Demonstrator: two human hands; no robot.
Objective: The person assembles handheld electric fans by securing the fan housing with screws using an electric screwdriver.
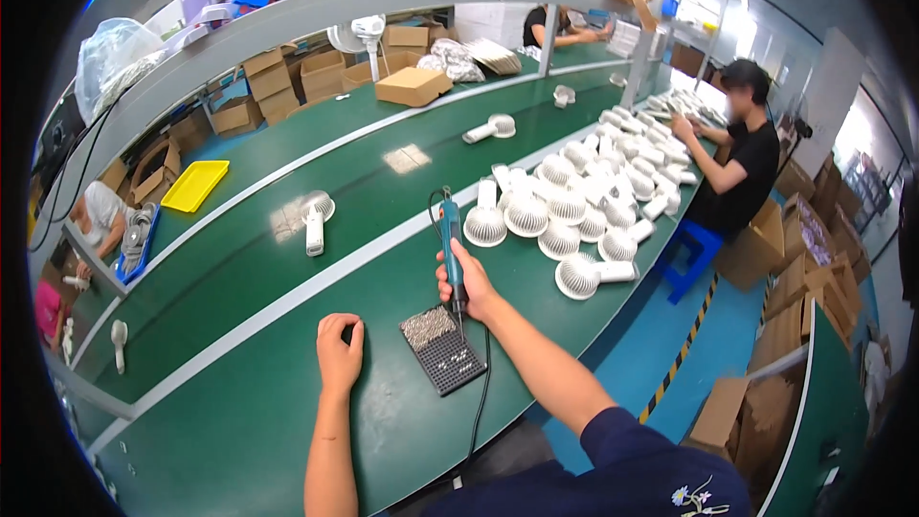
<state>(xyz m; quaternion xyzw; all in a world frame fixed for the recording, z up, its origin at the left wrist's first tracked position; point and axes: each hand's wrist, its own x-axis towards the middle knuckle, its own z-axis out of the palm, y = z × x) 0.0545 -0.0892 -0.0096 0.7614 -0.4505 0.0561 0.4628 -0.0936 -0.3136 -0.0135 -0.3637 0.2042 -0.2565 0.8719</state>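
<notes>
Nearest the lower edge, both forearms reach up over the green bench (239, 421), the right one out of a dark blue sleeve (632, 464). The left hand (339, 352) rests on the bench surface, its fingers curled loosely under into a soft fist and holding nothing. Just to its right lies a small black screw tray (443, 356), its far corner heaped with silvery screws (427, 325) and a few more scattered across its grid. The right hand (466, 282) stands over the tray's far right edge, fingers wrapped tight around the grip of a teal electric screwdriver (451, 239); the tool is held upright, its bit pointing down into the tray, and its black cable (479, 402) trails back toward the bench's near edge.

Beyond the right hand, a cluster of white handheld fans (565, 211) lies on the bench, round heads mostly face down, stretching away to the right. To the left, on the conveyor belt (287, 182), one white fan (315, 218) lies alone, and another (490, 128) farther up. A yellow tray (195, 185) sits on the far side of the belt. At the far right a person in a black shirt (742, 168) sits on a blue stool (691, 247), hands among more fans. Cardboard boxes (412, 86) sit beyond.
</notes>
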